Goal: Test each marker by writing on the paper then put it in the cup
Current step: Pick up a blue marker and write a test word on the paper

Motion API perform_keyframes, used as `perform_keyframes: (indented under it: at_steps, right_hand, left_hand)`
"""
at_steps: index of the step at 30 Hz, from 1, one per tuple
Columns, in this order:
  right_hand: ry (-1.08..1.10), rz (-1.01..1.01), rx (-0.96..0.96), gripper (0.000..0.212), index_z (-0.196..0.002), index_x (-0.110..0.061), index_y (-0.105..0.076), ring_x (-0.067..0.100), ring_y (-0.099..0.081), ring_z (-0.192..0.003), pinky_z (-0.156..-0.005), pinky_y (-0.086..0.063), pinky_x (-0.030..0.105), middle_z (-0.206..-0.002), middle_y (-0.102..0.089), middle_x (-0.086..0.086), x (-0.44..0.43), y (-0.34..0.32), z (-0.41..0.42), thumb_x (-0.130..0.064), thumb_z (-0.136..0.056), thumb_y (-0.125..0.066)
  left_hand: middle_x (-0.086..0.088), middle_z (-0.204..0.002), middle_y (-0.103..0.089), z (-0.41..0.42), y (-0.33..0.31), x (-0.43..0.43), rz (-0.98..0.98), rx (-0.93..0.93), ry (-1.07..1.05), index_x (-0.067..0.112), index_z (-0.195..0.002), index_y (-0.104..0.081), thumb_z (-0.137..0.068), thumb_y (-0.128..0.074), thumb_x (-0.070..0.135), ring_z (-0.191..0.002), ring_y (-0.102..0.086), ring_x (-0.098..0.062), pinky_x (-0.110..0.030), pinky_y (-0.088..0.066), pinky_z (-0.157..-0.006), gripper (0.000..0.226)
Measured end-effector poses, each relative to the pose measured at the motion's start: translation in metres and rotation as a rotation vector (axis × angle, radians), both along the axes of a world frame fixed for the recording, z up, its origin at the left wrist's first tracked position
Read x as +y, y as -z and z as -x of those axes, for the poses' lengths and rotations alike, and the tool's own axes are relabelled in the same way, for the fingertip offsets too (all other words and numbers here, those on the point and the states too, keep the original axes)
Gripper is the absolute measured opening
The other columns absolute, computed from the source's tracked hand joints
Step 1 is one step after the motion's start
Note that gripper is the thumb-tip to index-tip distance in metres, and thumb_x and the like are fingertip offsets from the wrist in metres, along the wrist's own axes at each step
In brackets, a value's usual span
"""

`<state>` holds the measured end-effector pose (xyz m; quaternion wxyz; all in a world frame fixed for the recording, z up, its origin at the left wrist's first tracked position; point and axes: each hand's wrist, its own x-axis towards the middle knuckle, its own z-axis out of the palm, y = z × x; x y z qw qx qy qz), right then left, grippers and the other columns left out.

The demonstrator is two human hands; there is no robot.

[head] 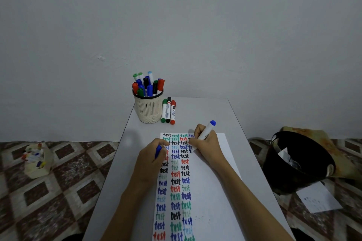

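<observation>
Testing looks far along. The white sheet of paper carries three long columns of the word "test" in black, blue, green and red, with a fourth started at the top. The cream slotted plastic cup at the far left of the grey table already holds a crowd of capped markers.

The right hand grips the white-barrelled blue marker in a writing hold, its lower end down at the top rows. The left hand rests on the paper, fingers curled round the blue cap.

What seems left is to cap this marker and drop it in the cup. The three capped markers, green, black and red, lying side by side just right of the cup also appear untested.
</observation>
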<state>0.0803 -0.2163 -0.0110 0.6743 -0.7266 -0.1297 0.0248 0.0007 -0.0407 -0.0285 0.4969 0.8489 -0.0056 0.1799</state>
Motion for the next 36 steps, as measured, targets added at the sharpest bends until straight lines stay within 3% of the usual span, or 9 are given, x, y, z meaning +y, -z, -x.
perform_keyframes:
  at_steps: [6, 11, 15, 21, 28, 34, 36]
  right_hand:
    - [0.022, -0.004, -0.023, 0.034, -0.067, -0.007, -0.037, 0.005, -0.06, -0.056, -0.048, -0.047, 0.019, -0.058, -0.047, 0.004, -0.0006, -0.0009, 0.0018, 0.019, -0.08, -0.054]
    - [0.03, -0.007, -0.053, 0.03, -0.068, -0.006, -0.038, 0.019, -0.054, -0.062, -0.048, -0.044, 0.023, -0.062, -0.043, 0.013, -0.0006, -0.0009, 0.0022, 0.017, -0.079, -0.054]
    - [0.008, -0.004, -0.027, 0.034, -0.066, -0.008, -0.037, 0.015, -0.059, -0.062, -0.049, -0.048, 0.022, -0.06, -0.047, 0.008, -0.0005, -0.0027, 0.0025, 0.018, -0.079, -0.056]
    - [0.078, -0.007, -0.042, 0.035, -0.066, -0.008, -0.036, 0.005, -0.051, -0.052, -0.046, -0.042, 0.021, -0.052, -0.044, -0.004, -0.0022, -0.0006, 0.0024, 0.019, -0.079, -0.053]
    - [0.055, -0.023, -0.023, 0.036, -0.066, -0.009, -0.035, 0.009, -0.056, -0.056, -0.049, -0.049, 0.022, -0.058, -0.045, 0.006, -0.0005, -0.003, 0.0032, 0.021, -0.079, -0.052]
    - [0.143, -0.08, -0.036, 0.034, -0.066, -0.007, -0.036, 0.01, -0.043, -0.049, -0.045, -0.04, 0.02, -0.055, -0.036, 0.005, -0.0023, -0.0035, 0.0034, 0.022, -0.077, -0.05]
    - [0.148, -0.057, -0.045, 0.034, -0.067, -0.008, -0.036, 0.01, -0.046, -0.051, -0.045, -0.041, 0.02, -0.057, -0.039, 0.008, -0.001, -0.0028, 0.0043, 0.021, -0.078, -0.049]
  left_hand:
    - [0.003, -0.08, -0.065, -0.0001, 0.0013, 0.0005, 0.015, 0.01, 0.006, 0.018, -0.096, -0.056, -0.095, -0.046, 0.021, -0.064, -0.066, -0.006, -0.019, -0.052, -0.052, 0.01]
    - [0.002, -0.081, -0.065, 0.0008, 0.0008, -0.0001, 0.001, 0.014, 0.012, 0.017, -0.096, -0.056, -0.095, -0.047, 0.016, -0.065, -0.066, -0.006, -0.021, -0.054, -0.053, 0.009]
    - [0.005, -0.082, -0.065, 0.0002, 0.0014, 0.0, -0.027, 0.015, 0.012, 0.019, -0.095, -0.057, -0.095, -0.048, 0.017, -0.066, -0.066, -0.004, -0.019, -0.052, -0.053, 0.009]
    - [0.008, -0.083, -0.064, -0.0011, 0.003, 0.0006, -0.045, 0.011, 0.01, 0.021, -0.095, -0.057, -0.094, -0.05, 0.017, -0.068, -0.065, -0.005, -0.019, -0.053, -0.055, 0.009]
    - [0.008, -0.085, -0.064, -0.0012, 0.0038, 0.0003, -0.055, 0.01, 0.002, 0.022, -0.095, -0.056, -0.094, -0.049, 0.018, -0.068, -0.066, -0.009, -0.019, -0.052, -0.055, 0.008]
    - [0.01, -0.084, -0.064, -0.0023, 0.0048, 0.0002, -0.044, 0.0, -0.002, 0.021, -0.095, -0.058, -0.094, -0.051, 0.016, -0.07, -0.064, -0.003, -0.018, -0.052, -0.057, 0.009]
    - [0.009, -0.085, -0.064, -0.002, 0.0051, 0.0005, -0.037, 0.004, -0.001, 0.021, -0.095, -0.058, -0.094, -0.05, 0.017, -0.069, -0.065, -0.005, -0.02, -0.053, -0.057, 0.009]
